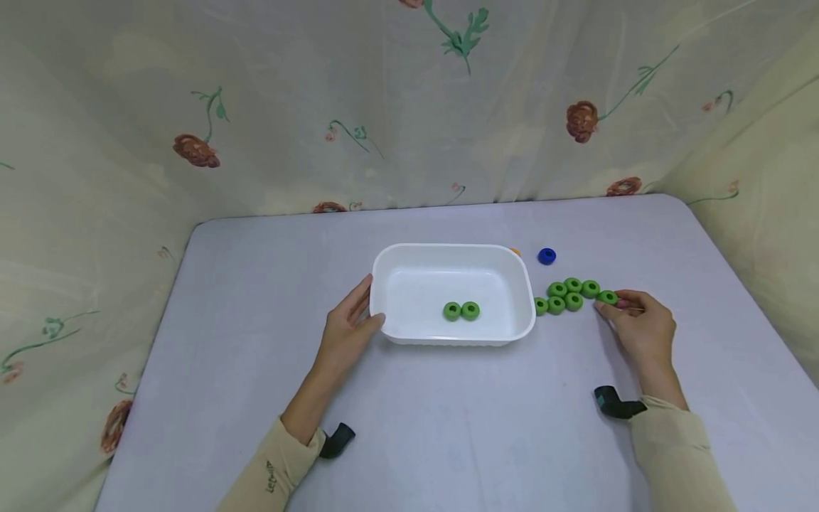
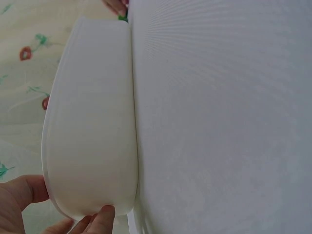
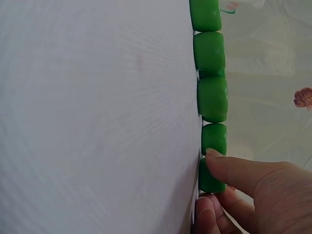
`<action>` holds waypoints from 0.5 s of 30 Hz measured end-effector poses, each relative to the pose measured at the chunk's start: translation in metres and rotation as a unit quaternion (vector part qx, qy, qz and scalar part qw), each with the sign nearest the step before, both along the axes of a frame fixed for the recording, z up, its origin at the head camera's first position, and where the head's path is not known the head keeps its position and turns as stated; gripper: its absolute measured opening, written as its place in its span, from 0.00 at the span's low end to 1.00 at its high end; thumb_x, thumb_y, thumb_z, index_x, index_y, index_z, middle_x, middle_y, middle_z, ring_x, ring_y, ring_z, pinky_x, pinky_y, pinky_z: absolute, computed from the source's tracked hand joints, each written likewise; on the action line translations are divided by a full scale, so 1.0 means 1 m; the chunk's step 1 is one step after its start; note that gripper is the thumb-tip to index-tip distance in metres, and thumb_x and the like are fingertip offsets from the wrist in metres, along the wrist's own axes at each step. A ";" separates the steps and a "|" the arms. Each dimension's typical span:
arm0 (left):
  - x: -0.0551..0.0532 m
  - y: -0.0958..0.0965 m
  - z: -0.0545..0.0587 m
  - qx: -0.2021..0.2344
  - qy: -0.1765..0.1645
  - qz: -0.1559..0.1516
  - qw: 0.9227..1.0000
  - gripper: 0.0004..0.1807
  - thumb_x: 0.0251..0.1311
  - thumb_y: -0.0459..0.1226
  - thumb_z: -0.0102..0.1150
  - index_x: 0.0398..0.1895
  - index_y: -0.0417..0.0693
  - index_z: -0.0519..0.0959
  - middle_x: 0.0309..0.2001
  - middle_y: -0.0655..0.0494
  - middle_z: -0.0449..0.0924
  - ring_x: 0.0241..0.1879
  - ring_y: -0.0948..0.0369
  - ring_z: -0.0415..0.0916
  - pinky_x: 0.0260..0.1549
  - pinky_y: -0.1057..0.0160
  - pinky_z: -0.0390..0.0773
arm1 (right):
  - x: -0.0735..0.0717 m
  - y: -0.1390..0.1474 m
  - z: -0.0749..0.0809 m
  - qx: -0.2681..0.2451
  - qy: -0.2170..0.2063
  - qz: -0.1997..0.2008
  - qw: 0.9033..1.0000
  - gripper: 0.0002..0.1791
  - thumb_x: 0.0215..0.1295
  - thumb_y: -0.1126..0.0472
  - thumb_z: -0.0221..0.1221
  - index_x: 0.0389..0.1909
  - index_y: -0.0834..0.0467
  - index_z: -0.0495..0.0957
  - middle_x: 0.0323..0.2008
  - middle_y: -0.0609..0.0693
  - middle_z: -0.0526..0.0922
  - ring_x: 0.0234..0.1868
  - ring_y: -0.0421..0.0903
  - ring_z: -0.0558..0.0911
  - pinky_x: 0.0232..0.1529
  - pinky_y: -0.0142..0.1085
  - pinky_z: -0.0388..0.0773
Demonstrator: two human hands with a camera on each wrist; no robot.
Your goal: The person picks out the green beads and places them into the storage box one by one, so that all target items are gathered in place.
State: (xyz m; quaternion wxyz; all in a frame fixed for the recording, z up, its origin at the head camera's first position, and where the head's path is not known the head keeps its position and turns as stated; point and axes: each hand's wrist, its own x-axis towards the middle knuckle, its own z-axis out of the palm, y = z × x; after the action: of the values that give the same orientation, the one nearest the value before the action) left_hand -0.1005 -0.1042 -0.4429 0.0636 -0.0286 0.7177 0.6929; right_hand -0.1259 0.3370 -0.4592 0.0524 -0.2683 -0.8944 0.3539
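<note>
My left hand (image 1: 345,331) grips the left end of a white rectangular tray (image 1: 409,331). In the left wrist view its thumb is at the tray's rim and its fingers are against the outer wall (image 2: 92,122). Inside the tray sit two green ring-shaped beads (image 1: 461,311), side by side. To the right, my right hand (image 1: 642,328) pinches a green bead (image 1: 607,297) at the near right end of a cluster of green beads (image 1: 574,302) on the table. The right wrist view shows the thumb against this end bead (image 3: 210,178), which is close to its neighbour (image 3: 215,136).
A blue bead (image 1: 547,256) lies behind the green cluster. Part of an orange piece (image 1: 515,252) peeks out behind the tray's back right corner, the rest hidden. Flowered curtains (image 1: 512,107) hang behind and beside the white-covered table (image 1: 448,427). Black wrist mounts (image 1: 337,440) project from both sleeves.
</note>
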 end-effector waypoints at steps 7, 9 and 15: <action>0.002 -0.001 0.003 0.000 -0.003 0.000 1.000 0.37 0.65 0.31 0.58 0.77 0.57 0.62 0.76 0.60 0.62 0.76 0.62 0.61 0.72 0.61 0.68 | 0.000 -0.002 0.003 -0.003 -0.002 0.005 1.000 0.28 0.63 0.52 0.67 0.61 0.60 0.78 0.42 0.44 0.78 0.33 0.29 0.70 0.30 0.19 0.69; 0.002 -0.001 0.003 -0.002 -0.002 -0.001 1.000 0.37 0.65 0.31 0.57 0.77 0.57 0.62 0.76 0.60 0.61 0.76 0.62 0.61 0.72 0.60 0.68 | 0.000 -0.002 0.003 -0.004 -0.004 0.004 1.000 0.28 0.63 0.51 0.67 0.62 0.59 0.78 0.41 0.44 0.77 0.32 0.29 0.70 0.31 0.20 0.69; 0.001 -0.001 0.002 -0.002 0.006 -0.006 1.000 0.36 0.65 0.31 0.57 0.77 0.56 0.62 0.76 0.60 0.61 0.76 0.61 0.60 0.72 0.60 0.68 | 0.000 0.000 0.001 -0.004 -0.005 -0.003 1.000 0.28 0.62 0.51 0.67 0.62 0.58 0.78 0.39 0.40 0.76 0.32 0.28 0.70 0.32 0.21 0.69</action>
State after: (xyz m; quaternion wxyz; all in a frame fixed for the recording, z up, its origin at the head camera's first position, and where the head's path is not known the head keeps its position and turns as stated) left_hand -0.0993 -0.1050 -0.4407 0.0637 -0.0199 0.7195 0.6912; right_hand -0.1256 0.3370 -0.4582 0.0481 -0.2730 -0.8923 0.3563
